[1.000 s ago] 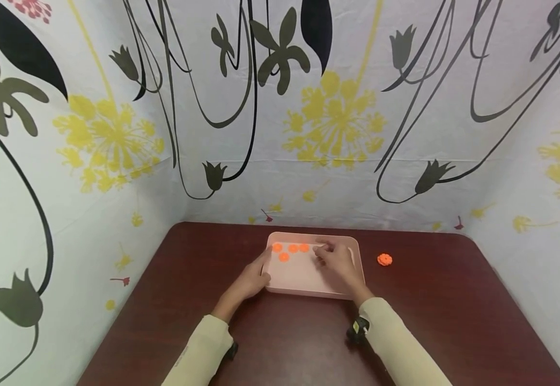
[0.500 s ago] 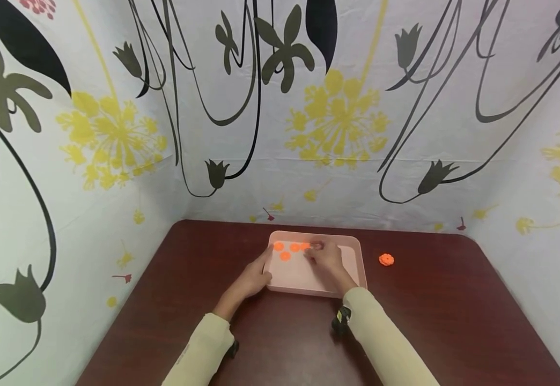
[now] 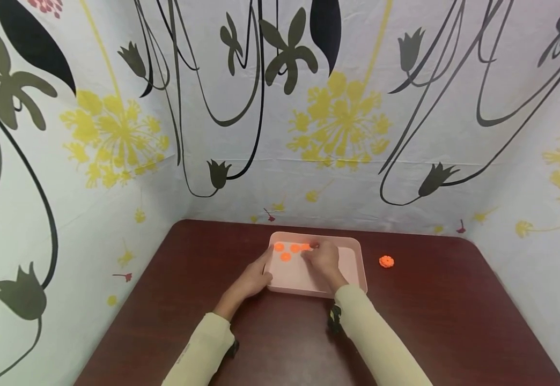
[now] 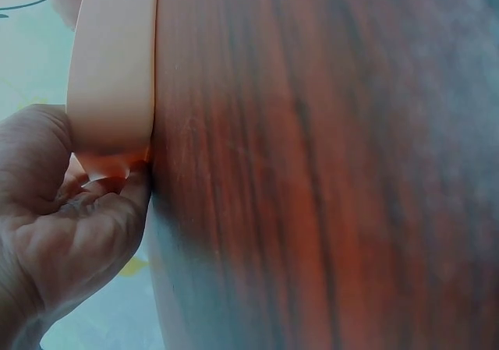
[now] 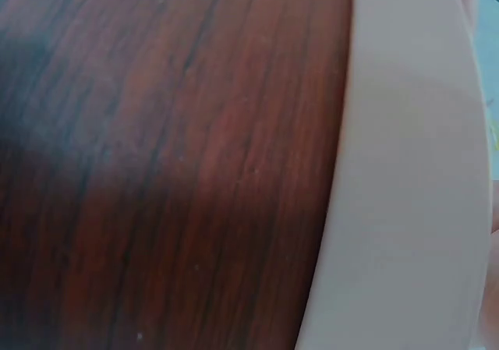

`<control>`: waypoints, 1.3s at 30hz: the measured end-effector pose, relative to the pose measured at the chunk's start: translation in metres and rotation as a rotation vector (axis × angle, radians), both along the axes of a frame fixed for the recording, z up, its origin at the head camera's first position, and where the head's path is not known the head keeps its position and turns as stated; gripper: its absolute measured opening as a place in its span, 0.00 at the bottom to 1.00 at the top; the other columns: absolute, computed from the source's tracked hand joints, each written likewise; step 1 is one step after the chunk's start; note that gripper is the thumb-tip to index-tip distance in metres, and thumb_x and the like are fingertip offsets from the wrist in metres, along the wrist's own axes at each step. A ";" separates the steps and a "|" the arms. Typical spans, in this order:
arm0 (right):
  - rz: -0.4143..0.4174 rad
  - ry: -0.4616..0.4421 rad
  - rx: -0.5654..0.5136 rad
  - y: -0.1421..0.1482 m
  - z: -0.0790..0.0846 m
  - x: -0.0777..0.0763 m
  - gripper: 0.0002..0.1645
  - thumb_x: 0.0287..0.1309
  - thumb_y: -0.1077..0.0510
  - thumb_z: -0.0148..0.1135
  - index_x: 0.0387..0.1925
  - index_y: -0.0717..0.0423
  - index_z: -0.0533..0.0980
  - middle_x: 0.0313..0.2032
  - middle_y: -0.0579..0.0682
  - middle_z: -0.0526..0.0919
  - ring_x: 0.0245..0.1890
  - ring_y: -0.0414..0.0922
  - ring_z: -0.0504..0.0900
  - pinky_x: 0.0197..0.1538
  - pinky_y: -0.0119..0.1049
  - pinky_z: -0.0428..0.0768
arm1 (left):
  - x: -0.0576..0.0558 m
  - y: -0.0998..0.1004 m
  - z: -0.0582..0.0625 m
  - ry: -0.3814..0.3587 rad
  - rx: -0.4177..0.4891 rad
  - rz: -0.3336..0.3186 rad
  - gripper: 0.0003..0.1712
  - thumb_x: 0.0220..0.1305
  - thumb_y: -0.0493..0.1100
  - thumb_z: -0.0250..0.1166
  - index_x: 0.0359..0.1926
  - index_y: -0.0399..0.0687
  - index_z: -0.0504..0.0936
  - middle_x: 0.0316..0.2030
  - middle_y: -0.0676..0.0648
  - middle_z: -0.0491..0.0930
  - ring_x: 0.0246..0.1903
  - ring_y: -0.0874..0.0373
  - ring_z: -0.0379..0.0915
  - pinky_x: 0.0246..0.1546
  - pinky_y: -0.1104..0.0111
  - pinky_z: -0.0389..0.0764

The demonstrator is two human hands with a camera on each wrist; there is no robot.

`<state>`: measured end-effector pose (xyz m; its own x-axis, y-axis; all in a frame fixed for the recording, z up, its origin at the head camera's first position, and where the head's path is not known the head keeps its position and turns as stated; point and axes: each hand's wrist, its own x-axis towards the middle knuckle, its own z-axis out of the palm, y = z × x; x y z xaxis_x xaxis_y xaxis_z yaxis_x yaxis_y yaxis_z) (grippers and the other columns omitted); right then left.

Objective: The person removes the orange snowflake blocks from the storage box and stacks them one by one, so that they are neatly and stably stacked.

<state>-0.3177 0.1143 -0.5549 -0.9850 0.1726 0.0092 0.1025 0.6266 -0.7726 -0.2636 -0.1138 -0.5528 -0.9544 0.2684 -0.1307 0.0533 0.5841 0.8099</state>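
A shallow pink tray (image 3: 292, 279) lies on the table. Small flat orange flower-shaped pieces lie in it toward the far left, among them a left one (image 3: 278, 247), a nearer one (image 3: 286, 257) and a middle one (image 3: 295, 248). My left hand (image 3: 252, 276) grips the tray's left side; in the left wrist view this hand (image 4: 74, 202) has its thumb by the tray wall (image 4: 113, 69). Over the tray, my right hand (image 3: 324, 257) has curled fingers at an orange piece (image 3: 306, 247), apparently pinching it; the fingertips are partly hidden. The right wrist view shows mainly the tray wall (image 5: 405, 171).
A small stack of orange flower-shaped pieces (image 3: 386, 261) sits on the dark wooden table (image 3: 429, 316), right of the tray. Patterned cloth (image 3: 260, 139) hangs behind the table and along both sides.
My right hand has moved left and slightly downward over the tray, up to the row of orange pieces. The left hand keeps its hold on the tray's left side.
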 end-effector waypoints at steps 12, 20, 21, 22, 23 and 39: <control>-0.007 0.079 0.159 -0.015 -0.001 0.003 0.15 0.57 0.59 0.76 0.44 0.63 0.86 0.43 0.57 0.91 0.46 0.54 0.86 0.52 0.51 0.84 | 0.001 0.001 0.001 0.019 -0.003 -0.015 0.52 0.65 0.31 0.56 0.86 0.54 0.46 0.85 0.47 0.50 0.72 0.50 0.63 0.61 0.55 0.69; 0.004 0.050 0.152 -0.013 -0.002 0.000 0.17 0.59 0.57 0.74 0.47 0.63 0.86 0.45 0.58 0.91 0.47 0.57 0.87 0.53 0.52 0.84 | 0.002 0.002 0.002 0.009 -0.005 -0.006 0.52 0.65 0.31 0.56 0.86 0.55 0.46 0.85 0.47 0.50 0.73 0.50 0.62 0.68 0.53 0.68; 0.003 0.046 0.157 -0.012 -0.003 0.000 0.17 0.59 0.57 0.74 0.47 0.63 0.86 0.45 0.57 0.91 0.47 0.56 0.87 0.53 0.52 0.84 | 0.001 0.002 0.002 0.007 -0.006 -0.004 0.52 0.65 0.32 0.56 0.86 0.55 0.46 0.85 0.47 0.50 0.75 0.50 0.61 0.70 0.52 0.67; 0.005 0.043 0.158 -0.011 -0.003 0.000 0.17 0.59 0.56 0.74 0.47 0.62 0.86 0.44 0.57 0.91 0.46 0.55 0.87 0.52 0.51 0.84 | 0.001 0.002 0.001 0.007 -0.007 -0.004 0.52 0.65 0.32 0.56 0.86 0.55 0.46 0.85 0.47 0.50 0.77 0.50 0.59 0.73 0.51 0.66; 0.006 0.040 0.152 -0.011 -0.003 -0.001 0.16 0.58 0.56 0.74 0.45 0.62 0.86 0.43 0.56 0.91 0.44 0.54 0.87 0.51 0.50 0.84 | 0.001 0.002 0.001 0.008 -0.008 -0.004 0.52 0.65 0.32 0.56 0.86 0.55 0.46 0.85 0.47 0.50 0.78 0.51 0.57 0.75 0.50 0.64; 0.078 0.027 0.136 0.002 0.001 0.004 0.09 0.50 0.62 0.70 0.35 0.58 0.84 0.33 0.51 0.86 0.33 0.47 0.80 0.38 0.40 0.78 | 0.003 0.002 0.004 -0.003 0.002 0.008 0.53 0.63 0.31 0.56 0.86 0.56 0.48 0.85 0.47 0.52 0.75 0.51 0.60 0.72 0.51 0.66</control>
<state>-0.3141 0.1159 -0.5535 -0.9945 0.0905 0.0536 0.0298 0.7311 -0.6816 -0.2602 -0.1123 -0.5492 -0.9562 0.2607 -0.1332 0.0459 0.5830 0.8112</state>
